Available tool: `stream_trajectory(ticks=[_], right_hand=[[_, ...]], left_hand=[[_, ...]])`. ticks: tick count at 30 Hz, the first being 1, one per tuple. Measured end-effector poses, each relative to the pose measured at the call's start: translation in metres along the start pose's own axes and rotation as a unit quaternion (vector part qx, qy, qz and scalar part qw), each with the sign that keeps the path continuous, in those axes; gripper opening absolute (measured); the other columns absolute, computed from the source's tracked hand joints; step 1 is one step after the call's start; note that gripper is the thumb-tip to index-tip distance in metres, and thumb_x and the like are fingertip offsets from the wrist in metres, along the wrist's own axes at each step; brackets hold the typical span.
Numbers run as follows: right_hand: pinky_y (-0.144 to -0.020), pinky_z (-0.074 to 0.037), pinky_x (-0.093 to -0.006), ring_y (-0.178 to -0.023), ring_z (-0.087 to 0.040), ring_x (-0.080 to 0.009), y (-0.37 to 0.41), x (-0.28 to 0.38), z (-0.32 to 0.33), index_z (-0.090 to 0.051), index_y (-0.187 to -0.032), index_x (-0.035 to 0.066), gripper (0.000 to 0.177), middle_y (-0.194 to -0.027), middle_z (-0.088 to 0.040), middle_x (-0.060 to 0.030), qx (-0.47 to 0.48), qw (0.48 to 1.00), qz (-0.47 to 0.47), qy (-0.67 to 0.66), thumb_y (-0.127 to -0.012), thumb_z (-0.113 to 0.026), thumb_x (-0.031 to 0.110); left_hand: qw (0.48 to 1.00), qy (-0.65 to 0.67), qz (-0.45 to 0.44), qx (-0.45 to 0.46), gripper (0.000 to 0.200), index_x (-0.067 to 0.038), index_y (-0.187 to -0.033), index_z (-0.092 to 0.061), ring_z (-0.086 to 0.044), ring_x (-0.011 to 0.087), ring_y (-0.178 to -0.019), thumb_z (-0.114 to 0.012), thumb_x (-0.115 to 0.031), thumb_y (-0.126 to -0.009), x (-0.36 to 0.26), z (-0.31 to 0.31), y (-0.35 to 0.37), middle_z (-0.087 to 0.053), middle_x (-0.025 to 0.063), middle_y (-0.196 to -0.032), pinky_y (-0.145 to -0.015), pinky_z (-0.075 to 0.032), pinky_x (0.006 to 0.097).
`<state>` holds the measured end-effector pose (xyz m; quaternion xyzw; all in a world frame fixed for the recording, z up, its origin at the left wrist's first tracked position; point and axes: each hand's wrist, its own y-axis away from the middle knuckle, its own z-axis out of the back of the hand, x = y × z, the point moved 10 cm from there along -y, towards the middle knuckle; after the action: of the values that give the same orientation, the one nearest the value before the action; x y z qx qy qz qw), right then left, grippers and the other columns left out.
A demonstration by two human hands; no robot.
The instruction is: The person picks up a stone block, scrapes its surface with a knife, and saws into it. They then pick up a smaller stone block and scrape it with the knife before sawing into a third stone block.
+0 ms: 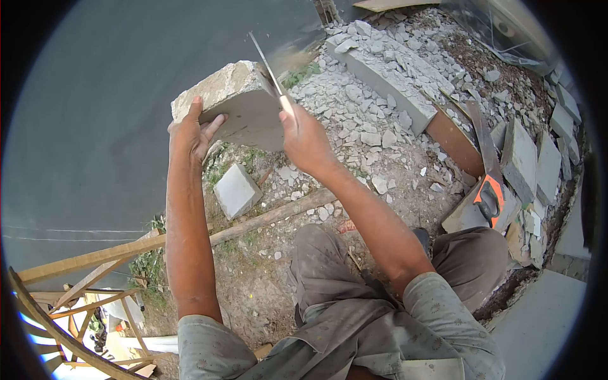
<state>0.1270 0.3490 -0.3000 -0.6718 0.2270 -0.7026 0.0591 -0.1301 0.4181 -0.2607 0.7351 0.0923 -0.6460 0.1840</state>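
Note:
My left hand [197,132] grips a thick grey concrete block [250,113] by its left end, thumb on the rough, chipped top edge and fingers along the smooth face. The block is held tilted above the ground. In my right hand [307,138] is a long-bladed knife [268,66], its pale handle inside my closed fingers. The blade points up and away, right at the block's right end. A tan blur, like dust, shows just beyond the blade.
Broken concrete rubble [361,104] covers the ground ahead, around a long grey slab [386,88]. A handsaw [489,168] with an orange handle leans at right near stacked blocks [520,158]. A small block [237,192] lies behind a wooden pole [272,217]. Dark water-like surface [114,126] fills the left.

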Motion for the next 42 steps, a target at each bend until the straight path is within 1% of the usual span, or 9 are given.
stream_trajectory(ticks=[6,10,14,18,21,24,34,37,42], right_hand=[[-0.064,-0.046,-0.0370,-0.065,-0.052,-0.0213,0.009,0.015,-0.007,-0.059,-0.114,0.001,0.034,-0.074,-0.055,-0.0102,-0.089,0.990,0.082,-0.068,-0.108,-0.043,0.030],[-0.077,-0.051,-0.0518,-0.092,-0.066,-0.0476,-0.012,0.025,-0.001,-0.052,-0.122,-0.002,0.035,-0.096,-0.066,-0.0285,0.003,0.998,-0.011,-0.062,-0.105,-0.044,0.027],[-0.076,-0.049,-0.0506,-0.089,-0.066,-0.0460,-0.018,-0.026,-0.029,-0.056,-0.115,0.000,0.038,-0.091,-0.066,-0.0266,0.088,0.988,-0.064,0.110,-0.106,-0.041,0.034],[-0.072,-0.047,-0.0498,-0.077,-0.062,-0.0431,-0.014,-0.020,0.007,-0.059,-0.108,-0.001,0.038,-0.084,-0.063,-0.0242,-0.044,0.993,-0.040,-0.102,-0.106,-0.040,0.032],[-0.073,-0.047,-0.0515,-0.082,-0.064,-0.0445,-0.036,-0.044,-0.021,-0.058,-0.107,-0.001,0.039,-0.085,-0.064,-0.0254,0.071,0.996,-0.058,-0.005,-0.107,-0.039,0.034],[-0.075,-0.047,-0.0537,-0.088,-0.065,-0.0471,-0.026,0.029,0.010,-0.057,-0.105,-0.001,0.037,-0.088,-0.065,-0.0280,-0.044,0.997,0.002,-0.059,-0.106,-0.041,0.032],[-0.076,-0.048,-0.0498,-0.084,-0.063,-0.0462,-0.038,-0.041,-0.031,-0.058,-0.104,-0.001,0.038,-0.089,-0.064,-0.0267,0.035,0.997,-0.053,0.051,-0.106,-0.041,0.032],[-0.083,-0.051,-0.0531,-0.096,-0.066,-0.0474,-0.043,0.001,-0.006,-0.054,-0.126,-0.003,0.042,-0.098,-0.067,-0.0312,0.046,0.998,-0.045,-0.012,-0.105,-0.043,0.031],[-0.076,-0.048,-0.0512,-0.085,-0.065,-0.0463,-0.047,-0.043,-0.025,-0.057,-0.107,-0.001,0.036,-0.086,-0.065,-0.0276,0.027,0.996,-0.075,0.035,-0.105,-0.042,0.032]], left_hand=[[0.999,0.012,0.009,0.028,0.053,0.017,-0.131,-0.042,-0.063,0.0453,-0.108,-0.066,-0.017,-0.098,0.002,0.003,-0.002,-0.050,0.0307,-0.129,-0.089,-0.065,0.0426],[0.999,0.029,-0.011,0.017,0.056,0.025,-0.123,-0.039,-0.065,0.0454,-0.102,-0.069,-0.013,-0.095,0.000,0.003,-0.009,-0.050,0.0368,-0.122,-0.078,-0.069,0.0425],[0.999,0.027,-0.015,0.020,0.058,0.024,-0.126,-0.036,-0.064,0.0459,-0.103,-0.069,-0.012,-0.095,0.002,0.004,-0.010,-0.048,0.0378,-0.124,-0.077,-0.069,0.0422],[0.999,0.025,-0.014,0.014,0.054,0.018,-0.130,-0.042,-0.061,0.0440,-0.112,-0.067,-0.017,-0.097,-0.001,0.001,-0.008,-0.049,0.0304,-0.131,-0.087,-0.066,0.0420],[1.000,0.010,-0.002,0.007,0.054,0.017,-0.131,-0.042,-0.061,0.0437,-0.111,-0.067,-0.017,-0.097,-0.002,0.001,-0.010,-0.049,0.0305,-0.131,-0.088,-0.066,0.0414],[1.000,0.013,-0.001,-0.006,0.054,0.016,-0.131,-0.043,-0.062,0.0434,-0.111,-0.067,-0.018,-0.097,0.003,0.005,-0.010,-0.050,0.0297,-0.130,-0.087,-0.066,0.0413],[1.000,0.020,-0.019,-0.006,0.061,0.023,-0.130,-0.036,-0.063,0.0467,-0.106,-0.070,-0.014,-0.095,-0.001,0.004,-0.017,-0.045,0.0393,-0.129,-0.080,-0.068,0.0433],[0.998,0.029,-0.049,0.026,0.057,0.023,-0.127,-0.039,-0.064,0.0468,-0.104,-0.069,-0.014,-0.095,-0.003,0.003,-0.024,-0.045,0.0404,-0.127,-0.079,-0.069,0.0425],[0.998,0.024,-0.049,0.021,0.057,0.023,-0.127,-0.039,-0.064,0.0478,-0.104,-0.068,-0.015,-0.096,-0.007,0.000,-0.020,-0.045,0.0402,-0.128,-0.080,-0.068,0.0431]])
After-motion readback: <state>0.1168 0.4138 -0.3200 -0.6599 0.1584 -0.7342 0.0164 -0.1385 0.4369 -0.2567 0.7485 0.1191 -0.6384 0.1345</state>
